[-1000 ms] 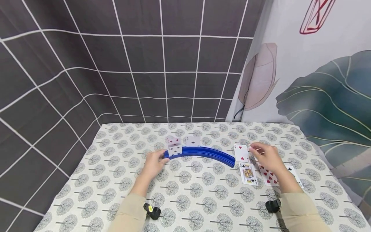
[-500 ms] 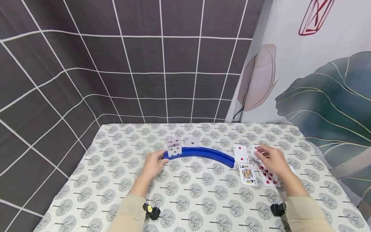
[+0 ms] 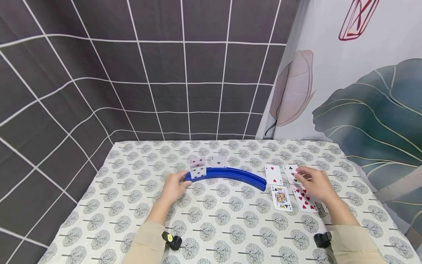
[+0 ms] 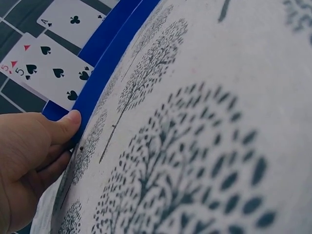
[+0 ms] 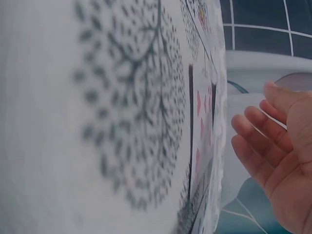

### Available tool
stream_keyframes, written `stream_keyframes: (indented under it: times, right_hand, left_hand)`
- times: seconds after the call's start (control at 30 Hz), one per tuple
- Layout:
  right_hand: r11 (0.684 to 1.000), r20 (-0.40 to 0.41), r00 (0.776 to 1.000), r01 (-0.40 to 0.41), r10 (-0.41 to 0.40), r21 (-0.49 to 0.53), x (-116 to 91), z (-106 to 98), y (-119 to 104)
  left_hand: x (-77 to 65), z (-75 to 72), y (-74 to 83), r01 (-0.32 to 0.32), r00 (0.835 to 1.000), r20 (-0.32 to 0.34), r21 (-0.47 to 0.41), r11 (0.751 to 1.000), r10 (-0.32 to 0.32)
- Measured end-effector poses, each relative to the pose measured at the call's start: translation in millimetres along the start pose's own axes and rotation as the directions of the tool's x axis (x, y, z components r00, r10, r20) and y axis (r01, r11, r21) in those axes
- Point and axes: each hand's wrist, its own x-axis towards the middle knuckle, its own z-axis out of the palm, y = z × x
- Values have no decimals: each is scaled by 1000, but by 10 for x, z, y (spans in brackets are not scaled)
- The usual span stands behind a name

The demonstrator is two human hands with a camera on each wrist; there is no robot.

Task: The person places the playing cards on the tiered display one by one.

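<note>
At our left hand, thumb and fingers pinch the left end of the blue curved card holder, which runs from that grip across toward our right hand; we would do well to keep the pinch light but firm, so the holder does not twist. Just right of the left fingers stand the five of spades and, behind it, the five of diamonds; we should keep our thumb from nudging either. A little farther right of that hand, the ace of clubs stands upright in the holder. Beyond the holder's far end, left of our right hand, lie the two of hearts and a court card. Our right hand, well apart from the left, has its fingers loosely spread and clamped on nothing, over the right edge of a clubs card; we cannot tell whether they touch it. To lift it cleanly, we think, we should take it by an edge rather than press its face, and clear the hearts card below our fingers and the partly hidden card beside our forearm.
</note>
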Motion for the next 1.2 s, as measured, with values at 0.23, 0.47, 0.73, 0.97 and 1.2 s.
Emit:
stream_keyframes:
  times: [0.23,0.47,0.73,0.97,1.2]
  right_hand:
    - [999,19,1000,7,-6,-36,-32,-65,63]
    - [998,39,999,23,-21,-59,-82,-144,171]
    - [994,55,998,21,-15,-111,-138,-234,299]
    - [988,93,995,-16,30,-153,-174,-312,401]
    - [980,164,982,-65,97,-190,-217,-347,495]
  left_hand:
    - [-6,-6,15,3,1000,12,-14,1000,-3]
    - [11,-10,7,-10,1000,11,-17,1000,11]
    - [0,-6,-1,-27,1000,-5,1,1000,27]
    - [1,-5,-19,-15,1000,-3,5,1000,15]
    - [-7,-9,-22,-35,999,-8,19,999,35]
